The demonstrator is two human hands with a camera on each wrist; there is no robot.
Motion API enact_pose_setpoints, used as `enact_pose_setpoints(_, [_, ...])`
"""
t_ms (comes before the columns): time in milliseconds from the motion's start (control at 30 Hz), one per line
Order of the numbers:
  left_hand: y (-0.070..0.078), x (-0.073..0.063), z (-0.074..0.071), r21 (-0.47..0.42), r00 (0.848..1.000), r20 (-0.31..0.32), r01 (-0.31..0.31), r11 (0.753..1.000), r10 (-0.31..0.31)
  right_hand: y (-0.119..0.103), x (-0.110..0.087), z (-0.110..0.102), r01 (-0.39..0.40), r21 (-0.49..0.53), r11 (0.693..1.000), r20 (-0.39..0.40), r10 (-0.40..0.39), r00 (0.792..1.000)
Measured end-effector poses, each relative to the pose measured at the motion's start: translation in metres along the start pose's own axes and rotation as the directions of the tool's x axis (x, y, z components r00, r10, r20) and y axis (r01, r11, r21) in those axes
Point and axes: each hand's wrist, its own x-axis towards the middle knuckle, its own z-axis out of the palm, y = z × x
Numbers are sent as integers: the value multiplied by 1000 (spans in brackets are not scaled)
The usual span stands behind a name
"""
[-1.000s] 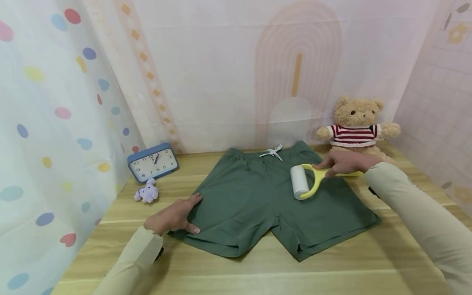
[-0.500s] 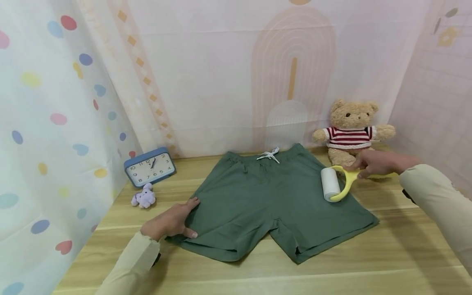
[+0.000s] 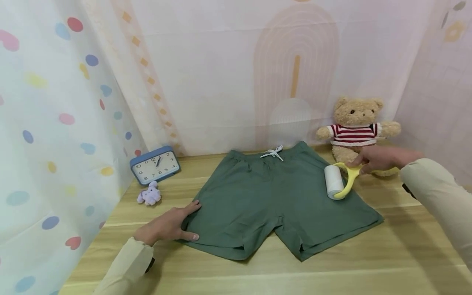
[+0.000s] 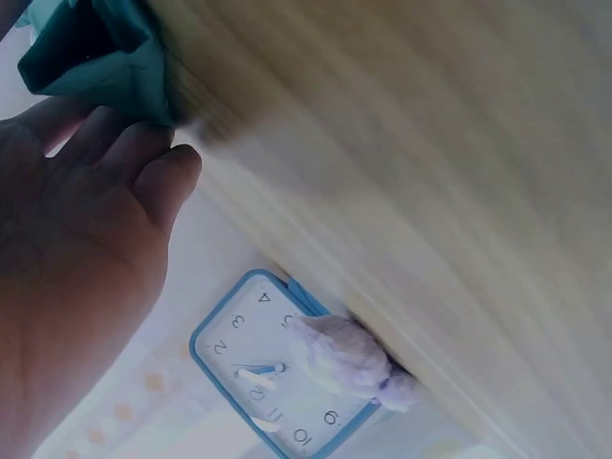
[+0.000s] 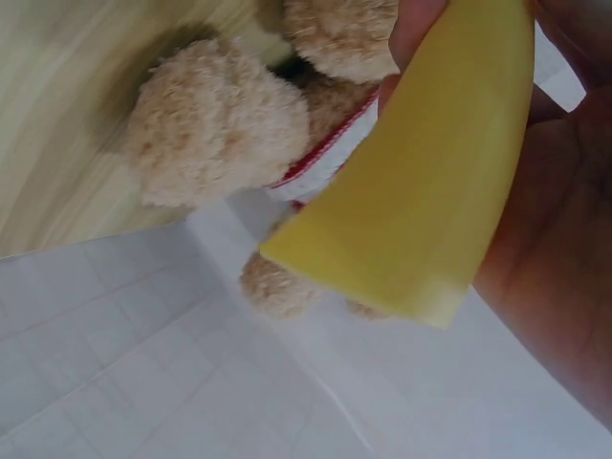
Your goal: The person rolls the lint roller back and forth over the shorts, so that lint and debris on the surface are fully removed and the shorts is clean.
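Observation:
Green drawstring shorts (image 3: 250,196) lie flat on the wooden table, waistband at the back. My right hand (image 3: 377,158) grips the yellow handle of a lint roller (image 3: 333,182). Its white roll sits at the outer edge of the right-hand leg. In the right wrist view the yellow handle (image 5: 421,163) runs along my palm and hides much behind it. My left hand (image 3: 169,223) rests at the outer edge of the left-hand leg, thumb and fingers spread apart. The left wrist view has its fingers touching the green cloth (image 4: 105,67).
A blue clock (image 3: 155,165) stands at the back left, with a small purple plush toy (image 3: 150,194) before it. A teddy bear (image 3: 355,131) in a striped sweater sits at the back right, close behind my right hand. Patterned curtains enclose the table (image 3: 280,274).
My right hand has moved the lint roller rightward, from the middle of the right-hand leg to its outer edge. My left hand has shifted slightly outward along the shorts' edge.

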Motion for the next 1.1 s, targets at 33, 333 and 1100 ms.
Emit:
enact_pose_setpoints(33, [0,0,1,2,1000,-6,-4,1000,4,-2,0,-1,19,-25,1000,-7,-19,1000])
enact_pose_setpoints(333, [-2,1,-1,19,1000,-24,18,1000,-18,-37,6,-25,92,-247,965,-77,-114,990])
enact_pose_setpoints(1100, [8,4,2,47,999,-26,47,998,-45,-219,137,75,483,-91,871,-114,-491,863])
